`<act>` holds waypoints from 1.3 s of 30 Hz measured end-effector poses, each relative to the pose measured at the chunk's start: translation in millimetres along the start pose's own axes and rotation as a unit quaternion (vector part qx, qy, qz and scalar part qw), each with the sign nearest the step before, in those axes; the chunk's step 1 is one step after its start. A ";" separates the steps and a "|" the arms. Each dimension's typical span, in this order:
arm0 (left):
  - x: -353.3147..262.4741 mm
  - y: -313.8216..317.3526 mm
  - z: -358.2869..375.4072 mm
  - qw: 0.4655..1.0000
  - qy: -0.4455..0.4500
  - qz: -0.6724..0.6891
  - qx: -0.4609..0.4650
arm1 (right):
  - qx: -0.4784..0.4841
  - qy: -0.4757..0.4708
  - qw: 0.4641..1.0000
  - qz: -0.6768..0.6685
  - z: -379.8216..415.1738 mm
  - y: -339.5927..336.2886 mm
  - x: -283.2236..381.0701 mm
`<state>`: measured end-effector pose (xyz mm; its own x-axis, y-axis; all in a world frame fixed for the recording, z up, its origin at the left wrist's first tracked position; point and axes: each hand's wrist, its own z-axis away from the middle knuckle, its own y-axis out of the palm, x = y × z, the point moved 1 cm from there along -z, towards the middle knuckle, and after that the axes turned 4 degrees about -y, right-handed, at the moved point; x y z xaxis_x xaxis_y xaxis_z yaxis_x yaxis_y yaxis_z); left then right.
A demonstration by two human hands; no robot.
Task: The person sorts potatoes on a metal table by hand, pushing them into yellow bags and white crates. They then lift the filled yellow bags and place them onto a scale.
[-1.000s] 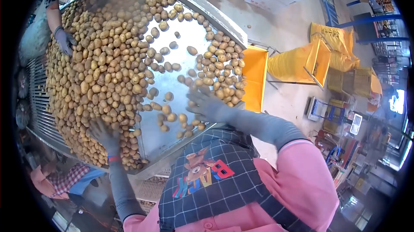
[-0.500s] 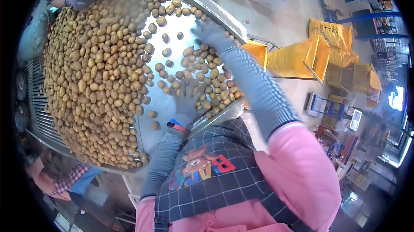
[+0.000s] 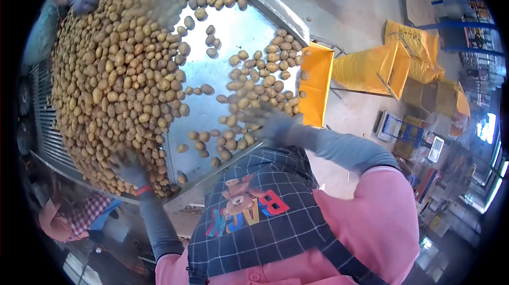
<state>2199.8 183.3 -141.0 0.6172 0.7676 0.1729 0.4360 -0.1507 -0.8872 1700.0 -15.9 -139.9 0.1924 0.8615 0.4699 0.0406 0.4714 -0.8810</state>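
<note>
A large heap of potatoes (image 3: 119, 83) covers the left side of a metal sorting table (image 3: 204, 75). On its near edge lies my left hand (image 3: 130, 169), gloved in grey, fingers spread over the potatoes and closed around none. My right hand (image 3: 270, 123), also gloved, is at the near right rim of the table with fingers stretched toward a looser group of potatoes (image 3: 260, 81); motion blurs it slightly. That group spreads toward a yellow chute (image 3: 316, 83) at the table's right end.
A co-worker's gloved hand (image 3: 83, 2) is at the heap's far left. Another person in a checked sleeve (image 3: 87, 213) is at lower left. Beyond the chute stand a yellow sack on a frame (image 3: 366, 65), a full yellow sack (image 3: 419, 54) and a platform scale (image 3: 389, 126).
My left hand has moved left from the table's middle onto the heap. My right hand has come back from the far rim to the near one. The loose potatoes have shifted, some toward the chute.
</note>
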 end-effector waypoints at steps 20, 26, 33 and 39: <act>-41.9 -71.9 102.2 0.964 0.039 0.185 0.185 | -0.242 0.318 0.905 0.144 -44.7 -35.8 -117.4; -53.4 -89.3 133.5 0.889 0.125 0.244 0.366 | 0.044 0.360 0.932 -0.007 -34.1 -27.7 -29.3; -173.9 -68.5 114.1 0.770 0.051 0.382 0.509 | 0.060 0.403 0.913 0.009 -84.0 -82.0 -41.0; -161.0 -97.0 98.7 0.704 -0.169 0.591 0.357 | 0.071 0.305 0.949 0.021 -139.3 -40.6 -29.2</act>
<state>1993.6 135.9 -125.0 0.0293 0.4922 -0.8700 -0.7659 -0.5482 -0.3359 1829.3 -86.5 -125.6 0.7249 0.6305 0.2774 -0.1035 0.4979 -0.8610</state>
